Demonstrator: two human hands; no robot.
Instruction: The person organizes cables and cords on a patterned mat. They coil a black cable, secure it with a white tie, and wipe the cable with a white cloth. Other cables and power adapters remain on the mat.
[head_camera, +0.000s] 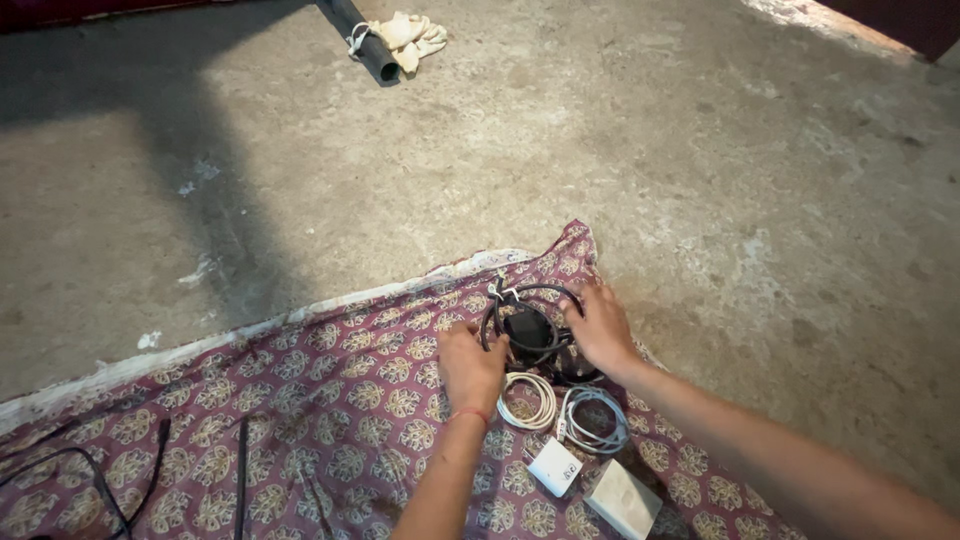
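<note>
Both hands are down on a maroon patterned cloth (330, 400) spread over the concrete floor (600, 150). The left hand (471, 366) and the right hand (600, 325) sit on either side of a black coiled cable with its adapter (528, 328), near the cloth's far corner. The right fingers curl onto the coil's edge; the left fingers press against its near side. Whether either hand truly clamps the cable I cannot tell, since the fingertips are tucked out of sight. Just below lie a white coiled cable (530, 402) and a grey-white coiled cable (595, 420), then a small white charger (555, 466) and a white box (622, 500), partly cut off at the bottom edge. Loose black wires (100, 480) trail off at lower left. Far off, a dark pipe (365, 45) with a pale rag (412, 38)
</note>
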